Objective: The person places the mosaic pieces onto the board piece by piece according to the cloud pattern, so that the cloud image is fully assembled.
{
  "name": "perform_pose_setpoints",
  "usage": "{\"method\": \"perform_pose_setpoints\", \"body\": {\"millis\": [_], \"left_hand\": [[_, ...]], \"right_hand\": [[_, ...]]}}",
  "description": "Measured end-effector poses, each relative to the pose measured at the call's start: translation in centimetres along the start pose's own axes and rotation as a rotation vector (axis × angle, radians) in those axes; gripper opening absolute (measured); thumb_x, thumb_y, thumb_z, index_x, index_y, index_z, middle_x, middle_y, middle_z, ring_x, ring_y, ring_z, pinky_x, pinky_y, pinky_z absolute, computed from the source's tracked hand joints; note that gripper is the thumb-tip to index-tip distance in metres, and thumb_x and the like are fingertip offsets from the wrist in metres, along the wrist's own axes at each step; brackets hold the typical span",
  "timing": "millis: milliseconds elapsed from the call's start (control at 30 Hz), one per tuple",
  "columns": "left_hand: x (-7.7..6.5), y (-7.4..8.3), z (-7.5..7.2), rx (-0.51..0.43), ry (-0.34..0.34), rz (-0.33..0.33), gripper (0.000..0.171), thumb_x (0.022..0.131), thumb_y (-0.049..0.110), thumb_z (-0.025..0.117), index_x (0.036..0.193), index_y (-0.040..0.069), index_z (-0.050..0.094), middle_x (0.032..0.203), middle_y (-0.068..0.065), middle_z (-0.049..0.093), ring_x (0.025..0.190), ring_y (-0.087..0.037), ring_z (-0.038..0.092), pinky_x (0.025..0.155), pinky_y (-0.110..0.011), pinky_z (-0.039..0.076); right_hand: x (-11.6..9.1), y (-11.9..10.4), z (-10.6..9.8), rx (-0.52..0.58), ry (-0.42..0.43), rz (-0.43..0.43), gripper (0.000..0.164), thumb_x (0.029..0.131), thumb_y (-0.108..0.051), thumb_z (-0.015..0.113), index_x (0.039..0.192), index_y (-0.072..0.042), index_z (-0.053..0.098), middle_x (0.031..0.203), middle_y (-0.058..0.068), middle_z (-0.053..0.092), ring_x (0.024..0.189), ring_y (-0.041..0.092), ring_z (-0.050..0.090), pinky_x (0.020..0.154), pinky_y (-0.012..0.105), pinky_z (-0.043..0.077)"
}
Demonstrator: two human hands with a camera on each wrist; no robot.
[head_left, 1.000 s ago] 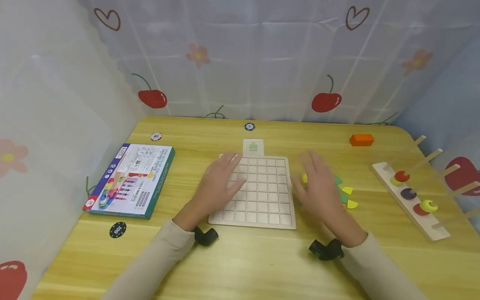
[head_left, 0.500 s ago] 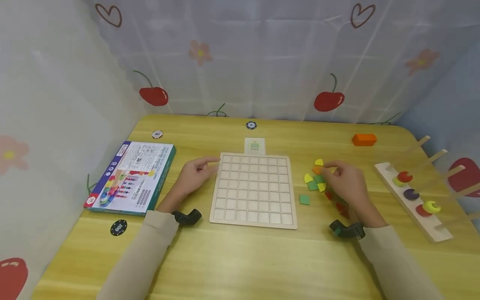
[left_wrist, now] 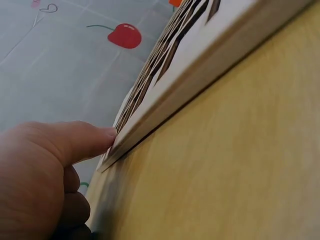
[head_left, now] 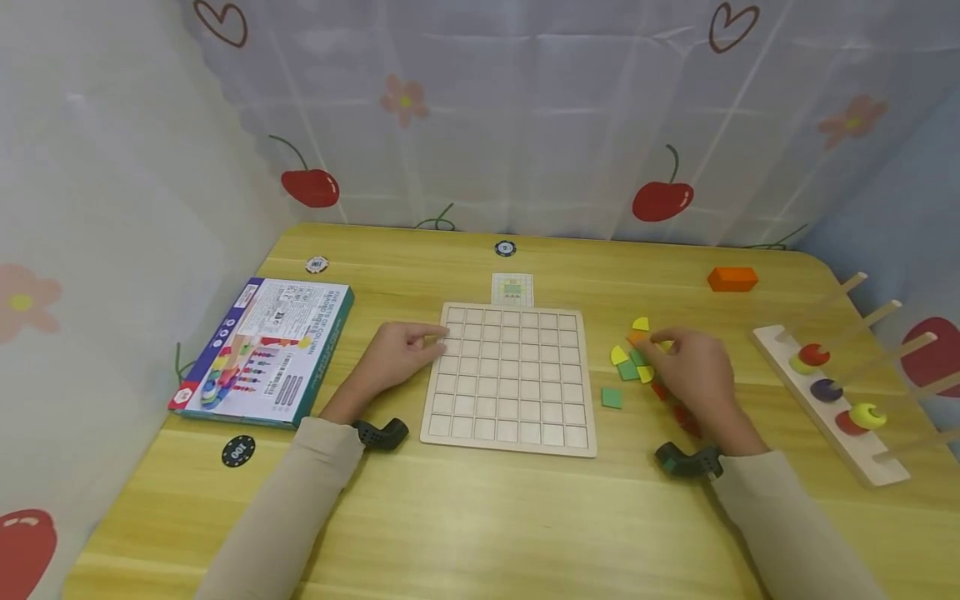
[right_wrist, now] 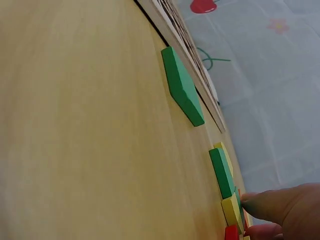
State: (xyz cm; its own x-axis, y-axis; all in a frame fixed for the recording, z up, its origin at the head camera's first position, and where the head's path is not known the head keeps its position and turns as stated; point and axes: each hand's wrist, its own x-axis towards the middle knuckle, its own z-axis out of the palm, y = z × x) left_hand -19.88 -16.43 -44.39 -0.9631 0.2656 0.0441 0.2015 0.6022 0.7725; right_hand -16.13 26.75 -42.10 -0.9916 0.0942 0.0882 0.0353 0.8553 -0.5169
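Note:
A square wooden grid board lies in the middle of the table. My left hand holds its left edge between thumb and index finger; in the left wrist view the thumb lies right on the rim, other fingers curled below. Right of the board, my right hand bends over a cluster of flat pieces: yellow quarter-rounds, green squares, an orange piece, red pieces. Its thumb touches the cluster; I cannot tell whether it pinches a piece. A lone green square lies nearer the board.
A small pattern card lies behind the board. On the left is a boxed toy set with a black chip before it. At right stand a pegged wooden rack with beads and an orange block.
Both hands spread apart from above the board: the left to its left edge, the right onto the colored pieces. Over the last half second the right fingers shift slightly among the pieces.

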Motion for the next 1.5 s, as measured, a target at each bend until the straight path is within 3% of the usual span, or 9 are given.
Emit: {"method": "perform_pose_setpoints", "body": {"millis": [367, 833, 1100, 1233, 1500], "left_hand": [[0.1, -0.1, 0.1, 0.001, 0.013, 0.009, 0.026, 0.097, 0.027, 0.072, 0.12, 0.016, 0.078, 0.054, 0.003, 0.04, 0.049, -0.013, 0.036, 0.053, -0.03, 0.034], [-0.2, -0.1, 0.5, 0.012, 0.014, 0.001, 0.026, 0.097, 0.027, 0.071, 0.12, 0.016, 0.078, 0.053, 0.003, 0.04, 0.049, -0.013, 0.037, 0.054, -0.03, 0.034], [-0.2, 0.2, 0.3, 0.016, 0.022, 0.012, 0.025, 0.097, 0.025, 0.071, 0.119, 0.015, 0.078, 0.053, 0.003, 0.039, 0.049, -0.012, 0.036, 0.054, -0.03, 0.035], [-0.2, 0.1, 0.3, 0.011, 0.022, 0.023, 0.025, 0.097, 0.024, 0.072, 0.119, 0.014, 0.078, 0.053, 0.003, 0.039, 0.048, -0.012, 0.035, 0.054, -0.03, 0.035], [-0.2, -0.2, 0.4, 0.02, 0.023, 0.037, 0.024, 0.097, 0.024, 0.072, 0.119, 0.015, 0.078, 0.052, 0.003, 0.039, 0.048, -0.012, 0.033, 0.054, -0.03, 0.034]], "right_hand": [[0.3, -1.3, 0.0, -0.119, -0.018, -0.032, 0.048, 0.098, -0.042, 0.068, 0.117, 0.002, 0.073, 0.051, -0.001, 0.045, 0.049, 0.02, 0.045, 0.044, 0.032, 0.03], [0.4, -1.1, 0.6, -0.138, 0.037, -0.066, 0.046, 0.098, -0.04, 0.065, 0.113, 0.002, 0.074, 0.05, -0.001, 0.047, 0.048, 0.019, 0.045, 0.042, 0.032, 0.03], [0.5, -2.2, 0.9, -0.105, 0.134, -0.242, 0.036, 0.096, -0.033, 0.071, 0.105, 0.001, 0.077, 0.052, -0.003, 0.046, 0.046, 0.017, 0.042, 0.044, 0.032, 0.03], [0.7, -3.2, 1.3, -0.114, 0.12, -0.287, 0.032, 0.095, -0.031, 0.071, 0.106, 0.0, 0.077, 0.052, -0.003, 0.045, 0.044, 0.015, 0.038, 0.043, 0.031, 0.026], [1.1, -6.5, 2.6, -0.077, 0.007, -0.312, 0.033, 0.097, -0.033, 0.069, 0.111, -0.005, 0.078, 0.051, -0.003, 0.039, 0.045, 0.015, 0.033, 0.045, 0.03, 0.023]]}}
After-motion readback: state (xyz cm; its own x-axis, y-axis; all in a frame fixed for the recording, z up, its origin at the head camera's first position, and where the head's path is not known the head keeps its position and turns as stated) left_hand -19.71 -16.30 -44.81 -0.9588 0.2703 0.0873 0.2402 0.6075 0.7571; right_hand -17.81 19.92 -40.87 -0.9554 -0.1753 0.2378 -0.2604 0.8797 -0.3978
